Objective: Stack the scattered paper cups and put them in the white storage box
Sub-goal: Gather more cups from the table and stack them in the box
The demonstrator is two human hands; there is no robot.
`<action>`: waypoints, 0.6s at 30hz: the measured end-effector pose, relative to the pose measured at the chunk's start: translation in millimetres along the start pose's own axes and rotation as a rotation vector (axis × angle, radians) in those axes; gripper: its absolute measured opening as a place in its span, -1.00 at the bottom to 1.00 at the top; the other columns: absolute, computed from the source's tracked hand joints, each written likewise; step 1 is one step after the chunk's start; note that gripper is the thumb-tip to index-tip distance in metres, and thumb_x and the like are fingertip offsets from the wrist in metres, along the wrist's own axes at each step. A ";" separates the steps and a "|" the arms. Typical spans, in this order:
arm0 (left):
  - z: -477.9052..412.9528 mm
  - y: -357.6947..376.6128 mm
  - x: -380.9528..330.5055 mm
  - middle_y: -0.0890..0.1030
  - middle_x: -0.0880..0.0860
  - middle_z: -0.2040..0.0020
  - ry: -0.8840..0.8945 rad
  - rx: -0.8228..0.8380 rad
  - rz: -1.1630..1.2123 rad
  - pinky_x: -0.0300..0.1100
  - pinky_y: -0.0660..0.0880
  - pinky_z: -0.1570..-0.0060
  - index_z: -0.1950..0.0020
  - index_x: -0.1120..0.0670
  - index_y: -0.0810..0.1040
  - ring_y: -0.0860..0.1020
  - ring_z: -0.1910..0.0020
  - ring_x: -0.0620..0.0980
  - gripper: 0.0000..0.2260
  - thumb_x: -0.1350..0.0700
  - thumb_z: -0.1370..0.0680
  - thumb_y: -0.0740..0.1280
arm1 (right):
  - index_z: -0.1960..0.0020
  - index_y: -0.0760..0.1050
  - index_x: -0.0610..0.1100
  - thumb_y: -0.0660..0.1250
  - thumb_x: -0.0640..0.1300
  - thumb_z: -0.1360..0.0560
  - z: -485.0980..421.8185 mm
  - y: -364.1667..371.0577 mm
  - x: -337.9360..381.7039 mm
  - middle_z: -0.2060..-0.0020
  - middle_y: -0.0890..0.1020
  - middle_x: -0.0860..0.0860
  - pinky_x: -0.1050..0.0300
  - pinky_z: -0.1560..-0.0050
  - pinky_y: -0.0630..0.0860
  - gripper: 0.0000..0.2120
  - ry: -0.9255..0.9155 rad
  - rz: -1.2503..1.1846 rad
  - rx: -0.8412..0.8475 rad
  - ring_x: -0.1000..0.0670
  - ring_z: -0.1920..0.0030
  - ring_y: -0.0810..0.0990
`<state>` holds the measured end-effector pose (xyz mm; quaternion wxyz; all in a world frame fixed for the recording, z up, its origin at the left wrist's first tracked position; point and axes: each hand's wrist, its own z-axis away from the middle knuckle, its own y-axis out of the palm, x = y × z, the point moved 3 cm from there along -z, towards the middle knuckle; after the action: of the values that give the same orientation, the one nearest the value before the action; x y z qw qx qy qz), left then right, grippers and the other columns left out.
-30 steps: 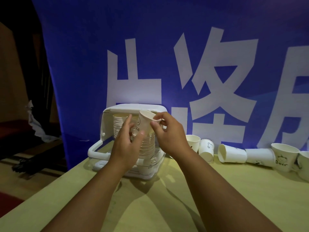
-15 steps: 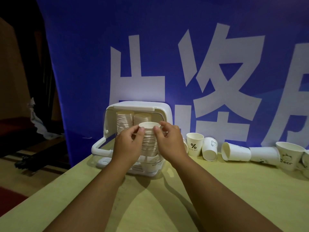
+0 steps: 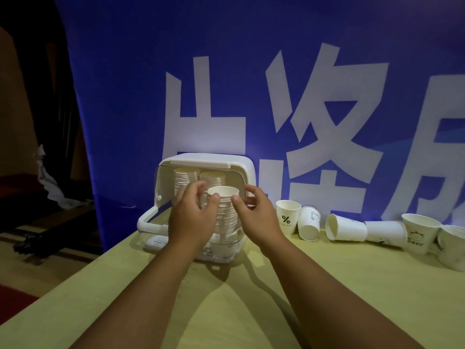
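The white rounded storage box [image 3: 241,167] looks like smooth glossy plastic; the white paper cups [image 3: 288,220] are matt; the pale yellow-green bench [image 3: 327,285] is smooth.

Illumination is dim overall, brightest around the white storage box [image 3: 241,167] (banner [image 3: 327,34] patch behind it); soft shadows cross the table [image 3: 377,285]; edges bend.
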<state>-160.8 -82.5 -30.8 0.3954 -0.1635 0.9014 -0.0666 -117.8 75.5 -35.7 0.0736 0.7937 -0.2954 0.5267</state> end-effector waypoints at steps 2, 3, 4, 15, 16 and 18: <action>7.0 -4.2 -20.5 0.56 -0.09 -0.03 0.142 -0.098 -0.059 -0.10 0.56 0.18 -0.10 -0.09 0.51 0.55 0.04 -0.04 -0.82 -0.12 -0.57 0.30 | -0.21 0.47 0.14 0.37 0.12 -0.55 4.6 -16.2 1.6 0.04 0.60 0.21 0.15 0.04 0.61 -0.74 0.017 0.022 -0.072 0.15 0.06 0.60; 10.3 -1.7 -30.6 0.56 -0.10 0.06 0.169 -0.082 -0.066 -0.10 0.57 0.25 -0.01 -0.10 0.49 0.56 0.11 -0.05 -0.89 -0.10 -0.57 0.31 | -0.10 0.51 0.12 0.38 0.09 -0.55 7.4 -26.8 2.1 0.08 0.61 0.21 0.19 0.09 0.61 -0.84 0.015 0.046 -0.112 0.14 0.09 0.61; 14.4 4.6 -39.9 0.56 -0.12 0.17 0.171 -0.031 -0.070 -0.09 0.57 0.31 0.09 -0.10 0.47 0.56 0.20 -0.07 -0.90 -0.07 -0.58 0.32 | -0.01 0.52 0.11 0.38 0.06 -0.55 11.2 -38.3 2.4 0.13 0.62 0.20 0.26 0.18 0.58 -0.92 0.010 0.075 -0.145 0.13 0.12 0.61; 106.4 107.3 -123.8 0.56 -0.11 0.32 -0.071 0.377 0.065 -0.25 0.42 0.32 0.26 -0.06 0.50 0.55 0.31 -0.08 -0.80 0.04 -0.55 0.41 | 0.13 0.54 0.05 0.38 -0.08 -0.55 88.1 -202.3 -2.7 0.26 0.62 0.12 0.25 0.24 0.47 -0.91 0.050 0.336 -0.310 0.11 0.23 0.59; 115.3 116.7 -134.1 0.56 -0.10 0.33 -0.075 0.405 0.068 -0.25 0.40 0.33 0.26 -0.06 0.50 0.55 0.32 -0.08 -0.80 0.04 -0.55 0.41 | 0.14 0.54 0.04 0.38 -0.09 -0.54 96.3 -220.2 -5.2 0.28 0.62 0.11 0.26 0.25 0.47 -0.90 0.059 0.345 -0.328 0.11 0.24 0.59; 133.6 134.8 -156.1 0.56 -0.08 0.35 -0.067 0.468 0.069 -0.22 0.37 0.35 0.27 -0.04 0.51 0.53 0.33 -0.05 -0.82 0.05 -0.53 0.38 | 0.17 0.55 0.04 0.38 -0.09 -0.53 113.3 -257.1 -9.7 0.30 0.61 0.12 0.30 0.30 0.43 -0.89 0.075 0.370 -0.376 0.12 0.26 0.59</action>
<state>3.6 99.4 -47.2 0.4541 -0.0386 0.8529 -0.2548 109.8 240.2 -43.5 0.1332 0.6784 -0.5251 0.4962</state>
